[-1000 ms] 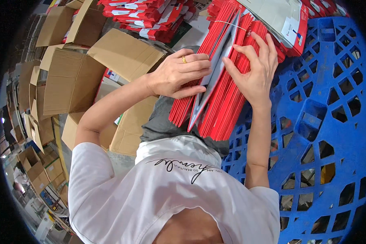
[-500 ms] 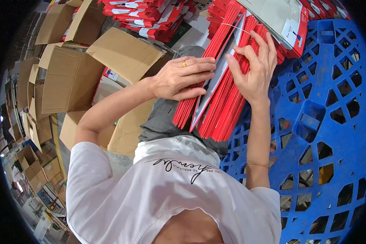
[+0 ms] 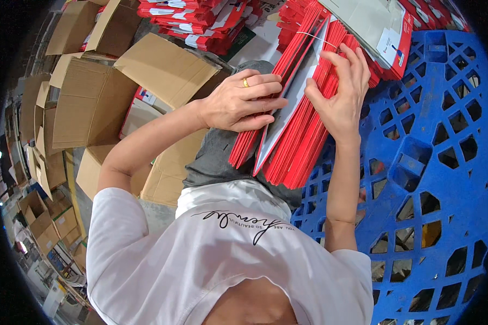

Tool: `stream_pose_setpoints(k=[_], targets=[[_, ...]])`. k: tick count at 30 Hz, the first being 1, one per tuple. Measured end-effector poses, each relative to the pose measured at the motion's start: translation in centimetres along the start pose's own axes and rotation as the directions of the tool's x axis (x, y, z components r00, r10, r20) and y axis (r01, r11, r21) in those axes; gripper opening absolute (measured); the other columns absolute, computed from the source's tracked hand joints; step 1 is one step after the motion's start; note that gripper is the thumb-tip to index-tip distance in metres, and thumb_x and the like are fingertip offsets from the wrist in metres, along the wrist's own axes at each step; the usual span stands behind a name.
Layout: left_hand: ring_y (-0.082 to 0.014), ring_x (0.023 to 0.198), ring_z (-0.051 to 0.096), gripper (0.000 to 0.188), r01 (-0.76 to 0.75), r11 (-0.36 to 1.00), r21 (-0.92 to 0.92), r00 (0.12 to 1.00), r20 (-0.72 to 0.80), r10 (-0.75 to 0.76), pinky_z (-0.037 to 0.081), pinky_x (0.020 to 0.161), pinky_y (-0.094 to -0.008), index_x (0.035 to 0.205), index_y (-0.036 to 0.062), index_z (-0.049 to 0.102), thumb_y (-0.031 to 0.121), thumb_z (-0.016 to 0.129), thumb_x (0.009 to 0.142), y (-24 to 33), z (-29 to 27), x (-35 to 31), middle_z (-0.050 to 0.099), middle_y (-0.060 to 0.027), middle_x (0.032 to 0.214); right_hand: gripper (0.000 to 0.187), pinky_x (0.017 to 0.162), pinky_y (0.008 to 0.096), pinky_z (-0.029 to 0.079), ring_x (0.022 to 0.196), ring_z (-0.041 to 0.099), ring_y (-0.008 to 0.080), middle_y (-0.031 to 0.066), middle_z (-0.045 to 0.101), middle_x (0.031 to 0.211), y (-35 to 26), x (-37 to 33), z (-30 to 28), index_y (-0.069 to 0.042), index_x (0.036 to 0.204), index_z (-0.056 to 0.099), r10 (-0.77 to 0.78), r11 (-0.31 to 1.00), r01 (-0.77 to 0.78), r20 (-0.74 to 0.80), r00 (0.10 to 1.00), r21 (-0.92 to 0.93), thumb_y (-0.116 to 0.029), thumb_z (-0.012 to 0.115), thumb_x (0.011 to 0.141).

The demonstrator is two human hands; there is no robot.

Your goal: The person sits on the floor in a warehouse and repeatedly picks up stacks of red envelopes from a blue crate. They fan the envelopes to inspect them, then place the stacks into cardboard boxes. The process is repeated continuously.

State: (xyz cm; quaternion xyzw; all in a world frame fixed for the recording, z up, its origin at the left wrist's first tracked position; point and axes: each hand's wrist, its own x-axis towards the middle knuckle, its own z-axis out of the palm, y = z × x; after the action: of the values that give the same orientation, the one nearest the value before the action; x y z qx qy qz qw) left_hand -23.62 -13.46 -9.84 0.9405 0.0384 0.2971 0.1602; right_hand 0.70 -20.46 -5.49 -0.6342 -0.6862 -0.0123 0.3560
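A bundle of flat red card pieces (image 3: 301, 143) stands edge-up over my lap, with a thin pale band (image 3: 314, 37) across its far part. The bundle parts along a gap, where a pale grey-white sheet face (image 3: 288, 116) shows. My left hand (image 3: 244, 100), with a gold ring, lies over the left section, its fingers stretched toward the gap and slightly apart. On the right section, my right hand (image 3: 341, 89) rests with its fingers spread and curved, the thumb near the gap. Neither hand closes around the bundle.
Stacks of similar red pieces (image 3: 195, 24) lie at the far side. Flat grey pieces with red edges (image 3: 368, 30) sit beyond my right hand. Open cardboard boxes (image 3: 92, 103) stand at the left. A blue plastic pallet (image 3: 412, 162) with a lattice top fills the right.
My left hand's fingers have spread and lifted a little. The right hand's thumb and fingers have shifted slightly; the bundle stays nearly in place.
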Motion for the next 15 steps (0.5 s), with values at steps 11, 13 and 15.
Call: stream_pose_setpoints(k=[11, 13, 15], targets=[[-0.0316, 0.123, 0.065, 0.052, 0.021, 1.0, -0.013, 0.998, -0.062, -0.022, 0.055, 0.096, -0.0424, 0.125, 0.0011, 0.068, 0.032, 0.08, 0.085, 0.2, -0.1, 0.2, 0.067, -0.014, 0.128, 0.023, 0.115, 0.0584, 0.029, 0.146, 0.036, 0.0418, 0.0137, 0.056, 0.144, 1.0, 0.1, 0.4, -0.015, 0.097, 0.076, -0.101, 0.992, 0.1, -0.003, 0.995, -0.071, -0.028, 0.08, 0.078], [-0.0304, 0.12, 0.066, 0.051, 0.033, 0.996, -0.079, 0.986, -0.16, -0.046, 0.055, 0.098, -0.0413, 0.117, 0.0003, 0.067, 0.034, 0.083, 0.083, 0.7, 0.8, 0.5, 0.066, -0.0131, 0.126, 0.025, 0.115, 0.0581, 0.029, 0.146, 0.036, 0.0423, 0.0145, 0.057, 0.143, 0.7, 0.3, 0.8, -0.014, 0.094, 0.075, -0.098, 0.992, 0.094, -0.052, 0.994, -0.083, -0.033, 0.082, 0.079], [-0.0312, 0.119, 0.067, 0.053, 0.065, 0.992, -0.105, 0.975, -0.207, -0.086, 0.057, 0.096, -0.0412, 0.111, -0.0002, 0.068, 0.035, 0.088, 0.077, 1.4, 0.9, 0.6, 0.068, -0.0142, 0.121, 0.028, 0.114, 0.058, 0.029, 0.146, 0.036, 0.0427, 0.015, 0.057, 0.142, 0.4, 0.4, 1.2, -0.013, 0.092, 0.074, -0.092, 0.991, 0.084, -0.068, 0.993, -0.101, -0.036, 0.084, 0.078]])
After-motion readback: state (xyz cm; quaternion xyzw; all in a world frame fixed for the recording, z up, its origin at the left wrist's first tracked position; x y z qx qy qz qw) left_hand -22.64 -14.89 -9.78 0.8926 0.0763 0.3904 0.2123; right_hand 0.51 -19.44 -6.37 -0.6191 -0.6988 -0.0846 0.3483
